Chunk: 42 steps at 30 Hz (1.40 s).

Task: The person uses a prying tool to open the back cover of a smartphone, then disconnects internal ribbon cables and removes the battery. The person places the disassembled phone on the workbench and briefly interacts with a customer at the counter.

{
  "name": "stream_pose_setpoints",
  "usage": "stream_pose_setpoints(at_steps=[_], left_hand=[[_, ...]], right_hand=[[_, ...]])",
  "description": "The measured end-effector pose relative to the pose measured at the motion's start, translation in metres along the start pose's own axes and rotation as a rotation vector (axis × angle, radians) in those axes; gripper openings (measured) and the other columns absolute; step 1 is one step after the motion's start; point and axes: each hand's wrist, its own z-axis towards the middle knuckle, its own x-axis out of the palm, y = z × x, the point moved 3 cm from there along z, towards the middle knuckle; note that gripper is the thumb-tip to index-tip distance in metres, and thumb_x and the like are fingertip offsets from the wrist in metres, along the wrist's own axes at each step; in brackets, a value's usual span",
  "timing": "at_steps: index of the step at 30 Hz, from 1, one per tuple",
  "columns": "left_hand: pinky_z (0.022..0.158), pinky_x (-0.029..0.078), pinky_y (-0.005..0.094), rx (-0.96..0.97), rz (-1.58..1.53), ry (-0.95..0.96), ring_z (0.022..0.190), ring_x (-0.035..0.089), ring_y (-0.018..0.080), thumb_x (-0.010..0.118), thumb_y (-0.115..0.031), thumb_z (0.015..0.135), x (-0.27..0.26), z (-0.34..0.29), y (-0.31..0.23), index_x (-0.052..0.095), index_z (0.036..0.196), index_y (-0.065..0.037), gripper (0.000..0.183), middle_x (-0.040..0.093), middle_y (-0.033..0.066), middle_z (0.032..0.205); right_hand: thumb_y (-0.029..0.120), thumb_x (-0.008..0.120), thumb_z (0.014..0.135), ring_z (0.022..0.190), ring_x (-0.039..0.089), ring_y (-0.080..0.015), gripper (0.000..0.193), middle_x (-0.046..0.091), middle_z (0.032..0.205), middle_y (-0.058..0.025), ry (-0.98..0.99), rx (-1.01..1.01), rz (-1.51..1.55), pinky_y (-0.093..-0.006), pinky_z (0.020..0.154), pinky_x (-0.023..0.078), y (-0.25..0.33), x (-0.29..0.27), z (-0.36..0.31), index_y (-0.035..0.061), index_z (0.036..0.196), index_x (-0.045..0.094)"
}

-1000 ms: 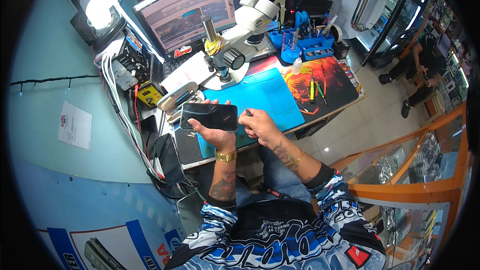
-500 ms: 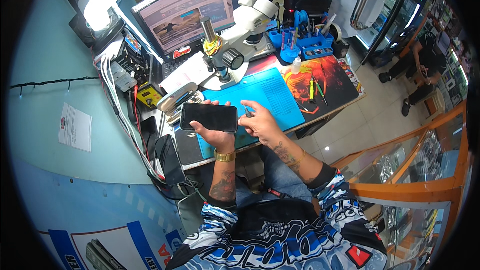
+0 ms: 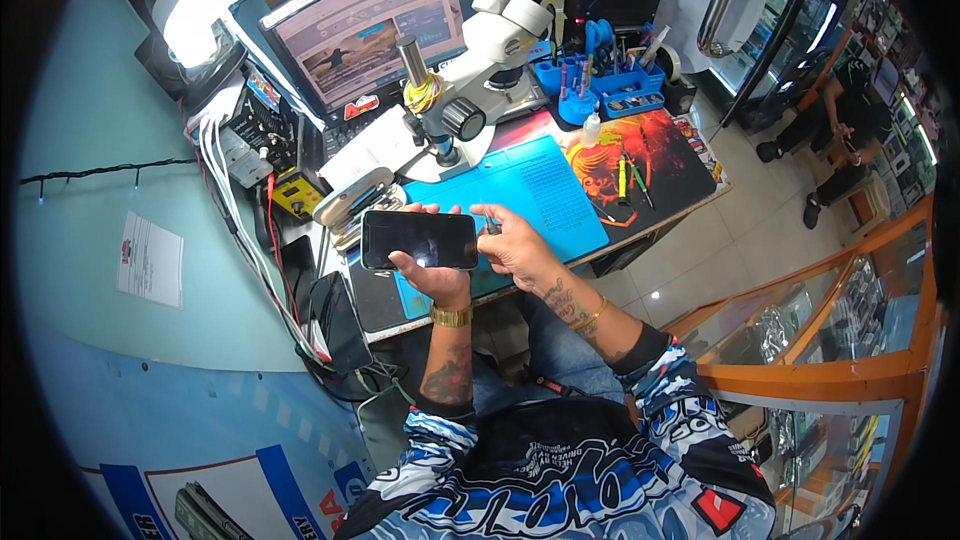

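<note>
A black smartphone (image 3: 395, 232) lies sideways, screen up, in my left hand (image 3: 440, 283). My left thumb rests over its lower edge, and the fingertips show past the upper one. The screen is dark with a pale patch near its middle. Close by the phone's right end, my right hand (image 3: 522, 252) is closed around a small slim dark tool (image 3: 492, 227). Most of that tool is hidden by the fingers, so its exact kind does not show. Below both hands lies a blue work mat (image 3: 545, 185).
Behind the mat stands a white microscope (image 3: 505, 35), with a monitor (image 3: 365, 40) beyond it. Screwdrivers (image 3: 623, 182) lie to the right, before a blue tool organizer (image 3: 632, 92). An opened case (image 3: 355, 198) sits left of the phone. Another person (image 3: 845, 130) is at far right.
A pale patch now shows on the phone's screen, which was plain black before. My right hand has shifted slightly, with its index finger nearer the phone's right end.
</note>
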Motion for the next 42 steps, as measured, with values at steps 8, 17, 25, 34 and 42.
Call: stream_pose_setpoints(at_steps=[8,17,25,34,42], left_hand=[[0.087,0.06,0.0555,0.047,0.054,-0.106,0.109,0.061,0.0259,0.041,-0.067,0.102,0.005,-0.001,-0.003,0.032,0.155,-0.014,0.076,0.059,0.0131,0.124],[0.082,0.063,0.0553,-0.038,-0.02,-0.228,0.108,0.064,0.0258,0.037,-0.067,0.103,-0.001,0.004,-0.002,0.05,0.132,-0.006,0.069,0.062,0.0138,0.118],[0.082,0.062,0.0578,0.0,0.009,-0.233,0.108,0.064,0.0267,0.038,-0.066,0.103,0.003,0.003,-0.003,0.042,0.146,-0.011,0.07,0.061,0.0141,0.12],[0.084,0.062,0.059,-0.029,-0.015,-0.231,0.108,0.063,0.0264,0.04,-0.069,0.101,-0.003,0.002,-0.001,0.04,0.148,-0.012,0.074,0.061,0.013,0.12],[0.085,0.06,0.0603,-0.055,-0.023,-0.232,0.108,0.063,0.0256,0.04,-0.071,0.1,-0.01,0.001,0.003,0.041,0.148,-0.014,0.074,0.061,0.0115,0.119]], right_hand=[[0.0,0.068,0.086,0.061,0.048,-0.0035,0.055,0.053,0.092,0.0003,-0.047,-0.061,-0.097,-0.02,0.044,0.036,0.004,0.005,0.001,-0.0024,0.138,0.051],[-0.001,0.069,0.087,0.057,0.047,-0.0036,0.07,0.056,0.087,-0.0004,-0.038,0.006,-0.011,-0.0207,0.041,0.033,0.005,-0.003,-0.001,0.0007,0.151,0.042],[-0.001,0.072,0.085,0.058,0.05,-0.0039,0.078,0.06,0.091,-0.0028,0.03,0.016,-0.026,-0.0206,0.042,0.034,0.007,-0.005,0.0,-0.0004,0.155,0.037],[0.0,0.071,0.085,0.058,0.049,-0.0037,0.077,0.06,0.087,-0.0009,0.025,0.041,-0.056,-0.0208,0.043,0.032,0.009,0.0,-0.001,0.0004,0.155,0.037],[-0.001,0.07,0.083,0.056,0.048,-0.0047,0.08,0.059,0.081,-0.0006,0.031,0.052,-0.105,-0.022,0.041,0.035,0.008,-0.002,0.001,-0.0036,0.155,0.035]])
